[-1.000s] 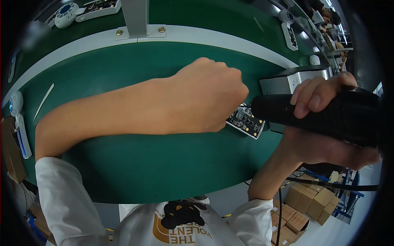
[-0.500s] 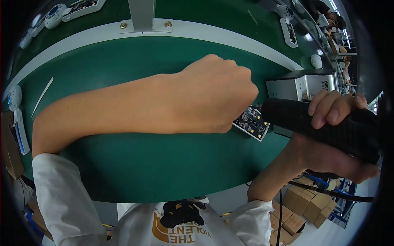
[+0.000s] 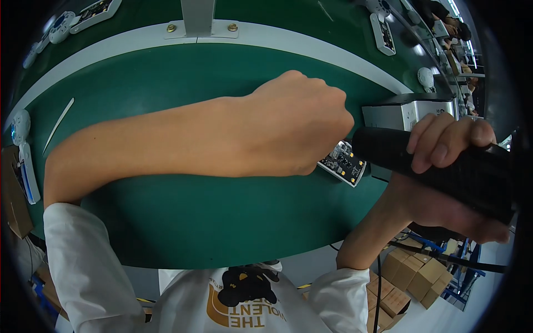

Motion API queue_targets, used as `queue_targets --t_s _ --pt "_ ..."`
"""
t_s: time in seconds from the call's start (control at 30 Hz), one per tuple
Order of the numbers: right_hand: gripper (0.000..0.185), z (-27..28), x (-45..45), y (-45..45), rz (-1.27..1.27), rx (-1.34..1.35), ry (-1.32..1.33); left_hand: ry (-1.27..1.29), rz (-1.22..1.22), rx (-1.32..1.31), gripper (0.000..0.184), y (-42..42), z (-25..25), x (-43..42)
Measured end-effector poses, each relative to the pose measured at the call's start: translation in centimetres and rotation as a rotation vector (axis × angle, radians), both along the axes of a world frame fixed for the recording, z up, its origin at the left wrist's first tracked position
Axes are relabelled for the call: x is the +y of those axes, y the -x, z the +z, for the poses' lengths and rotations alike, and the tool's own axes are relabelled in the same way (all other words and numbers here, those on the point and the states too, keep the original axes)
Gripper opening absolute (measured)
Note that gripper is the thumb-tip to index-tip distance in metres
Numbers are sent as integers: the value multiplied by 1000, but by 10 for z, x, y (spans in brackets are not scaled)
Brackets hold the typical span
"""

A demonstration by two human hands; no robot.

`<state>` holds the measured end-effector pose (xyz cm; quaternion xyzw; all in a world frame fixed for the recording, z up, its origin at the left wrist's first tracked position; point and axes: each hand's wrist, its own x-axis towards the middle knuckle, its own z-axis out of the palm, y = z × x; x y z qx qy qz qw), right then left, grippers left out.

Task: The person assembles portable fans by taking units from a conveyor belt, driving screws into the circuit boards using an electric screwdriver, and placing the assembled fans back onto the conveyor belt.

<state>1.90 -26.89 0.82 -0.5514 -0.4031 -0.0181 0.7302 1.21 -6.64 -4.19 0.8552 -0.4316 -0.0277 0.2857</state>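
My left hand (image 3: 308,125) is closed in a fist, knuckles up, over the green work surface (image 3: 222,222). Its fingertips are hidden underneath, and what they hold cannot be made out. Partly covered by this hand, a white-edged device with a black circuit board (image 3: 345,164) shows at its right side. My right hand (image 3: 444,143) is wrapped round a thick black cylindrical tool (image 3: 383,146). The tool's left end is beside my left fist and above the board; its tip is hidden.
Behind the tool stands a grey metal box (image 3: 386,116). A thin white stick (image 3: 58,126) and a white device (image 3: 28,172) lie at the left. A metal post (image 3: 198,16) rises at the back. Cardboard boxes (image 3: 416,272) and a black cable (image 3: 379,294) are lower right; people appear upper right.
The view has shifted a little. My left fist and the board sit slightly farther right in the picture than a second ago. Both hands keep their grip shapes, and the tool is tilted slightly more.
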Motion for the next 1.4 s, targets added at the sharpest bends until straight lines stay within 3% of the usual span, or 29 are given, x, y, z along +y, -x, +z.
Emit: queue_targets --t_s 0.1,0.17,0.37,0.5,0.6,0.67,0.8,0.87,0.93,0.97,1.1,1.2,1.27,1.33,1.4 --pt "111 5 6 -2 16 -51 -1 -15 20 -16 5 -1 2 -1" --pt "111 8 9 4 -176 150 -53 -45 27 15 6 -1 3 -1" --pt "111 8 9 5 -177 196 -82 -73 8 -23 7 3 2 3" --pt "112 6 16 5 -176 177 -78 -27 19 -55 6 5 0 6" --pt "111 5 17 2 -25 32 -17 29 22 -13 5 6 -1 5" --pt "109 3 22 7 -127 81 -89 -71 15 51 4 3 4 1" --pt "104 -4 23 6 -258 222 -207 -38 29 -99 5 4 4 -2" --pt "104 -2 19 8 -252 147 -174 -306 28 139 22 3 15 -6" --pt "103 9 13 11 -269 61 -125 -175 74 40 15 5 2 -4" --pt "104 22 3 16 -383 15 -96 -45 114 -54 8 7 -9 -3" --pt "103 60 -58 20 -681 -118 45 -9 133 -119 10 4 -11 -5" --pt "100 59 -65 13 -907 -182 104 0 142 -151 14 4 -11 -4" --pt "97 46 -65 10 -731 -154 125 101 179 -217 16 5 -13 -4" --pt "97 45 -65 11 -758 -150 110 64 152 -186 17 4 -10 -4" --pt "93 52 -61 15 -588 5 2 32 141 -154 17 4 -7 -2"
